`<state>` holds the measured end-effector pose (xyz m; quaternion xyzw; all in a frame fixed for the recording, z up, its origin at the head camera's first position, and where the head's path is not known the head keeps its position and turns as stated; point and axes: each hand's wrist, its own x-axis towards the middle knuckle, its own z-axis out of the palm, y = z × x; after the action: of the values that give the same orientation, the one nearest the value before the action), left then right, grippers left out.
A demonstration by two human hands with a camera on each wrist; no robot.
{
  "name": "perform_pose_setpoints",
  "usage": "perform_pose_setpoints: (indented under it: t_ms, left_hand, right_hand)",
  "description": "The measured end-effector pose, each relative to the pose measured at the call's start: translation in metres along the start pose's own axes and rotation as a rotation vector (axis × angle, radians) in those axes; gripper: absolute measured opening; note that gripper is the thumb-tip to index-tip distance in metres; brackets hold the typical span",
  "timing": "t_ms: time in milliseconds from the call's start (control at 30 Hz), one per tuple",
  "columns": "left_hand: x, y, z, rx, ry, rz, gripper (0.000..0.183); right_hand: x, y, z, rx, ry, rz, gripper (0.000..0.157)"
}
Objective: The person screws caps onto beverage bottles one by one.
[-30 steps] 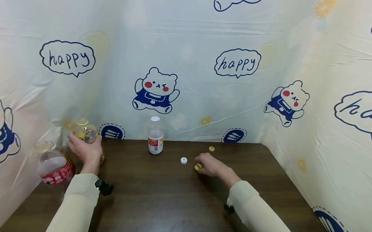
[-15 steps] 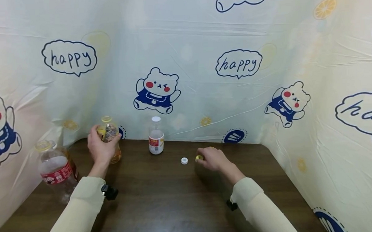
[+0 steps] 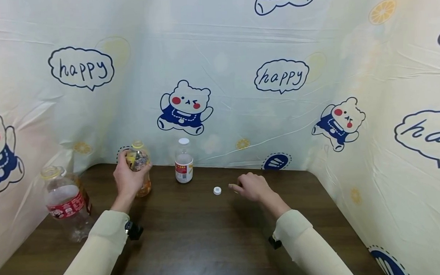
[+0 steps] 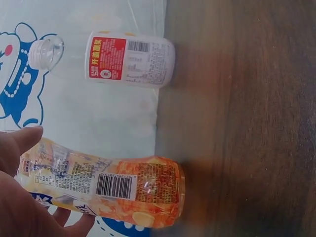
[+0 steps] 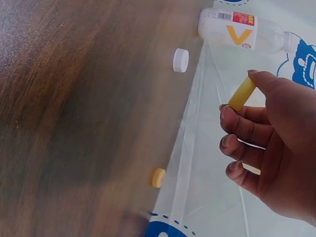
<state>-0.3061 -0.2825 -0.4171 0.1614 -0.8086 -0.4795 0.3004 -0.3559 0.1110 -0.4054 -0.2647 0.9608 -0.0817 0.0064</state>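
My left hand grips the upper part of a clear plastic drink bottle with a yellow rim. In the left wrist view, the bottle's barcode and orange-patterned lower part show, with the thumb on one side and fingers on the other. Between thumb and index finger, my right hand pinches a yellow bottle cap. The head view shows this hand above the table, hiding the cap. A white cap lies to its left. Another yellow cap rests on the table in the right wrist view.
A small bottle with a red-and-white label stands at the back, its neck white. At the left, a large clear bottle with a red label stands before a darker bottle. Printed sheeting hangs around the brown table.
My left hand has brought the drink bottle rightward from beside the large bottle, towards the small one. My right hand has shifted slightly right and back, and its pinched cap has dropped from sight in the head view.
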Motion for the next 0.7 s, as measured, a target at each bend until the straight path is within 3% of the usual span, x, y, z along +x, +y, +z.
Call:
perform_pose_setpoints:
  t_ms: [167, 400, 700]
  left_hand:
    - [-0.001, 0.0, 0.002, 0.012, -0.027, 0.007, 0.083]
    - [-0.008, 0.013, 0.005, -0.001, -0.111, 0.043, 0.085]
    - [-0.019, 0.023, 0.017, -0.017, -0.208, 0.059, 0.088]
  right_hand:
    - [-0.002, -0.002, -0.004, 0.007, 0.016, -0.017, 0.039]
    - [-0.002, -0.004, -0.009, 0.046, -0.013, -0.029, 0.034]
    - [-0.001, -0.003, -0.013, 0.026, -0.031, -0.115, 0.026]
